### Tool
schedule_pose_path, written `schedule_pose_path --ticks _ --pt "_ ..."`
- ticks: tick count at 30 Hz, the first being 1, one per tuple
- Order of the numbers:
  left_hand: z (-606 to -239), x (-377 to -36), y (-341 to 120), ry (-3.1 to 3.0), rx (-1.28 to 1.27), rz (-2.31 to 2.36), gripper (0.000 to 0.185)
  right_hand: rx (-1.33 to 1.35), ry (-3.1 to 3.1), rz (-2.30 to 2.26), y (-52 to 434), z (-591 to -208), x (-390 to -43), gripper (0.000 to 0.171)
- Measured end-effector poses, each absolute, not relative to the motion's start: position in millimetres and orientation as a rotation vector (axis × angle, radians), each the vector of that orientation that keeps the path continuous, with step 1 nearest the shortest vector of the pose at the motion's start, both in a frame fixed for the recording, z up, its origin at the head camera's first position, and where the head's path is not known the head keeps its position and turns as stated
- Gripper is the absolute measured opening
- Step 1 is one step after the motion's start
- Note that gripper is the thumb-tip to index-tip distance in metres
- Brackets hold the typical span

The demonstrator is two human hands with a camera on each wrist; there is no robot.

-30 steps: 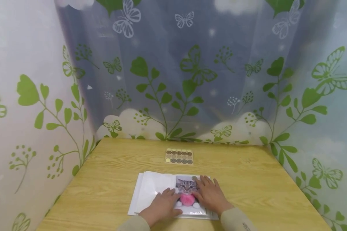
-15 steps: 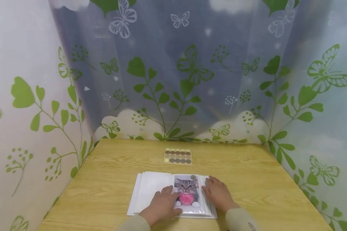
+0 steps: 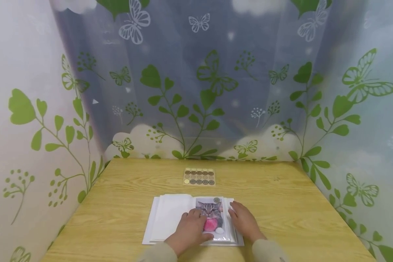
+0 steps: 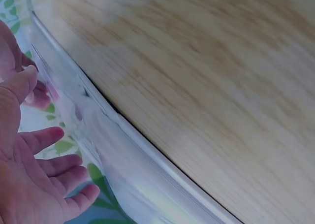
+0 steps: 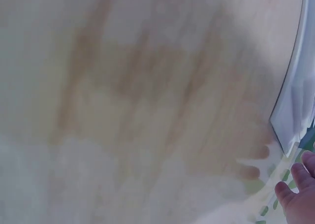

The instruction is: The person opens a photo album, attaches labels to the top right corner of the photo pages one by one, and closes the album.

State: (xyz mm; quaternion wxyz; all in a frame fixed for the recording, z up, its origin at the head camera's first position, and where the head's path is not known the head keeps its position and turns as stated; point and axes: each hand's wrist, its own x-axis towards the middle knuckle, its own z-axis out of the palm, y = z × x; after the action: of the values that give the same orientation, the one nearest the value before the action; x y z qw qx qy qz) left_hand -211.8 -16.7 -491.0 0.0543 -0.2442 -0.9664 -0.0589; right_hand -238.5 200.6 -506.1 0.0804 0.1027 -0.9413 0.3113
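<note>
Album: photo album [image 3: 170, 218] lies open and flat on the near middle of the worktop [image 3: 281, 203], close to the person's edge; white pages under glossy clear sleeves, a stack of page edges showing at the left and right sides.
Photo: cat photo [image 3: 211, 211] sits in the sleeve of the right-hand page; a tabby cat with a pink ball, rectangular, upright format, its lower left part hidden by the left hand.
Left hand: left hand [image 3: 190, 230] lies palm down across the gutter of the album and onto the photo, fingers [image 4: 59, 165] straight and slightly spread, gripping nothing.
Right hand: right hand [image 3: 245, 222] rests flat on the right margin of the same page, just beside the photo, fingers straight and together, holding nothing.
Small sticker: one round dark sticker [image 3: 217, 199] sits at the top edge of the right page, just above the photo.
Sticker sheet: sticker sheet [image 3: 199, 177], a tan rectangle with rows of round brown and gold dots, lies farther back on the worktop, well apart from the album, nothing between them.
Worktop: pale yellow wood grain, smooth, matte.
Surround: curtain [image 3: 196, 80], thin and translucent with green leaves and white butterflies, hangs behind and along both sides.
Wrist views: blurred; wood grain and the album's glossy page edge [image 4: 123, 130] show, with fingertips at the margin.
</note>
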Motion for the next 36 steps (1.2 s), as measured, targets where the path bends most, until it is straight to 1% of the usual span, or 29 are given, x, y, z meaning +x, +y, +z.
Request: schedule_pose_path --ticks 10,16,19,28,36 --pt "-493.9 -205.1 3.1 -2.904 -0.783 -0.156 0.073 0.204 -2.757 1.121 199.5 -512.7 -226.4 0.038" --pt "-497.8 -200.8 3.7 -2.874 -0.781 -0.148 0.075 0.146 -2.727 1.193 196.3 -511.0 -219.4 0.038" --pt "-499.7 -200.6 3.2 -2.86 -0.791 -0.157 0.073 0.125 -2.732 1.237 195.5 -510.8 -217.0 0.037" --pt "-502.3 -202.9 0.0 -2.888 -0.815 -0.199 0.068 0.212 -2.718 1.186 191.9 -519.7 -216.2 0.033" --pt "-495.1 -201.3 -4.4 -2.882 -0.814 -0.257 0.067 0.247 -2.721 1.131 190.5 -520.6 -217.9 0.032"
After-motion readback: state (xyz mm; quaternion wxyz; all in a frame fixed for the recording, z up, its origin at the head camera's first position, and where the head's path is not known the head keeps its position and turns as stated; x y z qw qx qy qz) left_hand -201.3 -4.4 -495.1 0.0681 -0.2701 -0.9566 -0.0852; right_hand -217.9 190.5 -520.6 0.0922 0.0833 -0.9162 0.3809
